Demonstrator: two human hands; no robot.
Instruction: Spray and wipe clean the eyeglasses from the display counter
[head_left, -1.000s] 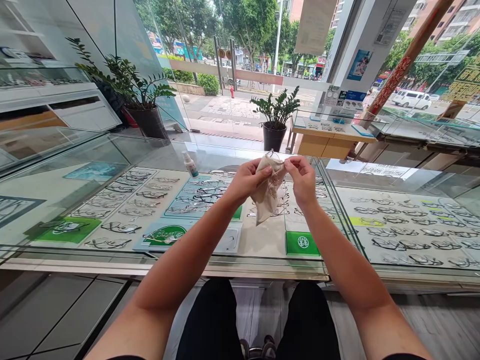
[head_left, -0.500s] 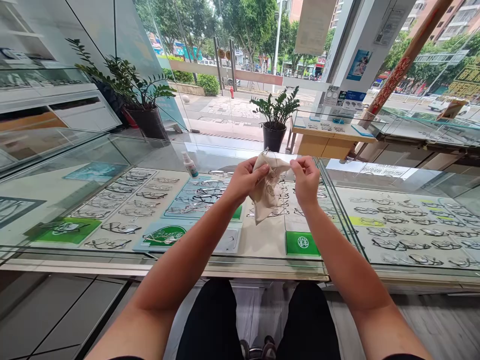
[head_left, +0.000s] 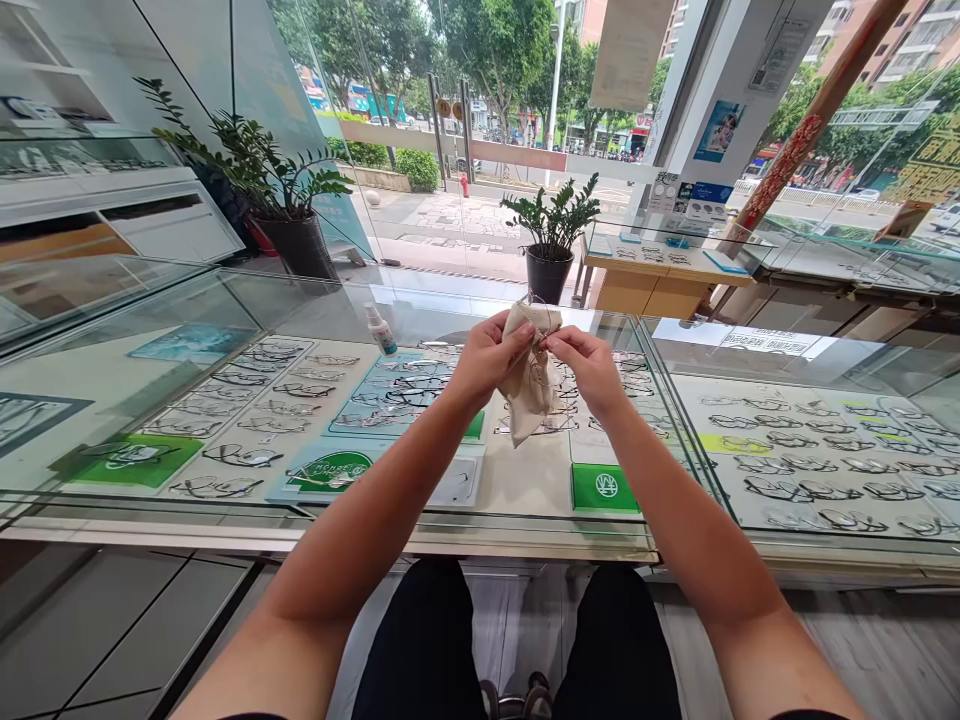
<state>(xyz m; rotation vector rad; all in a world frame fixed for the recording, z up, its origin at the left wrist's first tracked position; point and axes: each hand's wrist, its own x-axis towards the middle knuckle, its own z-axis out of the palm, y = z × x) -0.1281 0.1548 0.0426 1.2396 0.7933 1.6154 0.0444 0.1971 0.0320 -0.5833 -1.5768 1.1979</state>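
Observation:
A beige cloth [head_left: 525,395] hangs from my left hand [head_left: 487,355], whose thumb presses on its upper part. Thin-rimmed eyeglasses [head_left: 538,372] show against the cloth, partly wrapped by it. My right hand [head_left: 589,365] is closed in a pinch at the cloth's right side, against the glasses; its fingertips are partly hidden in the folds. Both hands are above the glass display counter [head_left: 525,535]. A small white spray bottle [head_left: 381,330] stands on the counter glass to the left of my hands.
Rows of eyeglasses [head_left: 412,390] lie under the counter glass, with a green box [head_left: 604,487] near the front. A second glass case [head_left: 825,450] adjoins on the right. Potted plants [head_left: 550,262] stand beyond the counter by the window.
My right hand has moved left, from the cloth's stretched-out corner in to the middle of the cloth. The cloth has bunched up; my left hand has hardly moved.

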